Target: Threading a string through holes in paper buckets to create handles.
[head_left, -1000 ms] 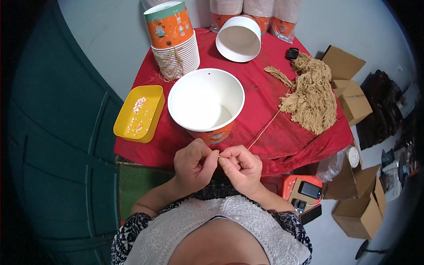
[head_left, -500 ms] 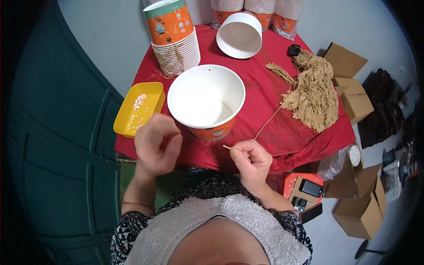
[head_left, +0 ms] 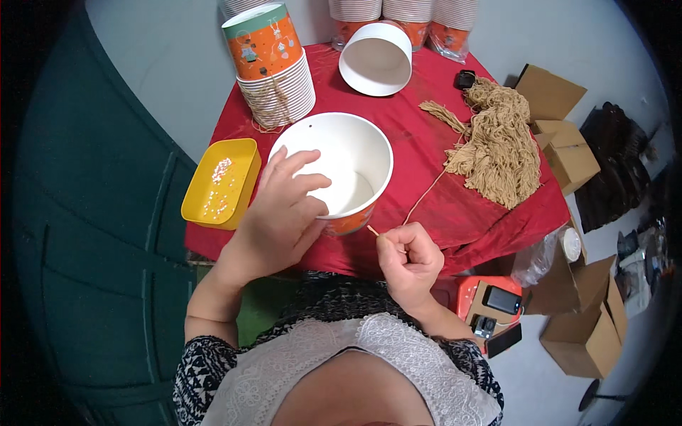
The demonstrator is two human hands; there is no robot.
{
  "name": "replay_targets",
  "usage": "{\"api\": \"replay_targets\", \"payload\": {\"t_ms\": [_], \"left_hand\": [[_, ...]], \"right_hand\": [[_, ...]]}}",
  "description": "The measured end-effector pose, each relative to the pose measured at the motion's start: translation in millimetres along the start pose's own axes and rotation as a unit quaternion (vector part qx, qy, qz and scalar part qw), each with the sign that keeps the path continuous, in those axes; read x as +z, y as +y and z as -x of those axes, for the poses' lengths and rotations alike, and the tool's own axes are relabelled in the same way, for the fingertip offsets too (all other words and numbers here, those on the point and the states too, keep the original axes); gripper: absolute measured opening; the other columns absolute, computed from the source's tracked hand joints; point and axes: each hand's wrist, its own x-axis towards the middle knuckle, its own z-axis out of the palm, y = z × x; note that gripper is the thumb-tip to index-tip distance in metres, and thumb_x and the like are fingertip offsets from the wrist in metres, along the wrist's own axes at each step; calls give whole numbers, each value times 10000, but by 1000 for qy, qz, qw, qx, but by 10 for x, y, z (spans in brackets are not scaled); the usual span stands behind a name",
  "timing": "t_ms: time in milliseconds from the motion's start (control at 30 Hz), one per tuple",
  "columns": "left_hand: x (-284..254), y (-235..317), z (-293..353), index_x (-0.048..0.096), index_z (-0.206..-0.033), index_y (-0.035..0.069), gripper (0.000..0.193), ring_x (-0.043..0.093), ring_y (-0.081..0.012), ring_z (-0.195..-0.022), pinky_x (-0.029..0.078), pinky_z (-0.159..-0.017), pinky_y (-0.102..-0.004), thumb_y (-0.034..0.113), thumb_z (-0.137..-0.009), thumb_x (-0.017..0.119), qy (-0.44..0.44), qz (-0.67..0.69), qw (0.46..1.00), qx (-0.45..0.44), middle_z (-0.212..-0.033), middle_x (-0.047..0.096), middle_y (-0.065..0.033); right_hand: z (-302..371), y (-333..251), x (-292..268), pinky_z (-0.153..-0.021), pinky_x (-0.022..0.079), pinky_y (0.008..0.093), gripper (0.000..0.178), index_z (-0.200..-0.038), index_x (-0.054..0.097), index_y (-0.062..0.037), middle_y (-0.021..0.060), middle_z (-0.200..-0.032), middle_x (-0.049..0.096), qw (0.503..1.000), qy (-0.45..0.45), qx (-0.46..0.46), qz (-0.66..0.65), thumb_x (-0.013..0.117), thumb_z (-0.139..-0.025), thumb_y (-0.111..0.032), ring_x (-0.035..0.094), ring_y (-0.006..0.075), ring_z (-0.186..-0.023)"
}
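In front of me on the red cloth stands a white paper bucket (head_left: 359, 153) with an orange printed outside. A small dark hole shows in its far wall. My left hand (head_left: 280, 209) is over the bucket's near left rim, fingers spread and holding nothing; whether it touches the rim I cannot tell. To the right of the bucket, my right hand (head_left: 410, 259) pinches a tan cord (head_left: 424, 197) close to its end, and a short tip sticks out past the thumb. The cord runs back to a loose tan heap of cord (head_left: 497, 145) on the table's right.
A yellow tray (head_left: 245, 167) with small pale pieces sits left of the bucket. Behind it rises a stack of buckets (head_left: 302, 82) with cord hung on it. Another bucket (head_left: 376, 60) lies on its side. Cardboard boxes (head_left: 568, 160) and a red stool (head_left: 465, 287) stand at right.
My left hand has opened from a curl and moved right and up to the bucket's rim. The hole in the bucket has shifted left. My right hand still pinches the cord.
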Motion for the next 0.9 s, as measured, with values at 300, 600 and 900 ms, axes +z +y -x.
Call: {"api": "replay_targets", "payload": {"t_ms": [300,600,900], "left_hand": [[-31,61,-4,587,-985,70,325,516,-355,-1232,296,-1102,-614,34,-714,764,13,51,998,-29,-1132,593,-95],[-119,-4,50,612,-913,47,231,590,-347,-1139,335,-1083,-594,-19,-721,722,77,54,994,-53,-1043,642,-107],[-114,-59,110,605,-917,54,221,592,-339,-1136,336,-1081,-599,-13,-737,715,74,52,995,-51,-1038,640,-103]], "right_hand": [[-47,70,44,-465,292,203,244,-687,478,-36,-59,-565,354,998,7,-24,55,648,-804,94,323,11,-523],[-88,130,68,-483,268,189,271,-706,445,-47,-80,-595,382,995,-11,-61,81,626,-830,112,318,-2,-546],[-105,132,129,-450,311,226,323,-658,394,-51,-30,-556,352,996,0,-39,84,643,-797,100,344,31,-514]]}}
